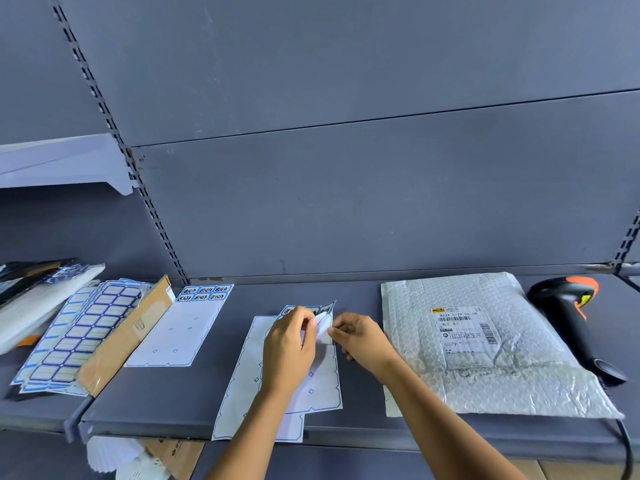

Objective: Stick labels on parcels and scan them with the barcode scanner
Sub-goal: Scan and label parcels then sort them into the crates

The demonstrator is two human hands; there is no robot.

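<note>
1. A grey metal shelf (207,403) carries everything. Near the middle of its front edge lie two overlapping white backing sheets with thin blue outlines (239,393). The lower one pokes out over the front edge.
2. The left hand (289,344) rests on the upper backing sheet, its fingers curled and pinching the sheet near its far end, where a few printed blue-and-black stickers (325,309) remain.
3. The right hand (363,337), just beside the left, pinches a small white label (323,325) between thumb and fingertips. The label is lifted off the sheet and bent upward.
4. Toward the right end of the shelf lies a flat white bubble-wrap parcel (485,358), with a white printed shipping slip with barcodes (464,330) on top. Its near corner reaches the front edge.
5. A black barcode scanner with an orange top (571,313) lies just beyond the parcel's right side, near the back right corner. Its black cable (627,441) drops over the front edge.
6. Left of centre lies another white sheet with six printed stickers at its far end (173,337).
7. A strip of brown cardboard (128,337) lies beside that sheet, resting on a fan of blue-bordered blank label sheets (79,327).
8. White padded envelopes (34,306) are stacked at the far left.
</note>
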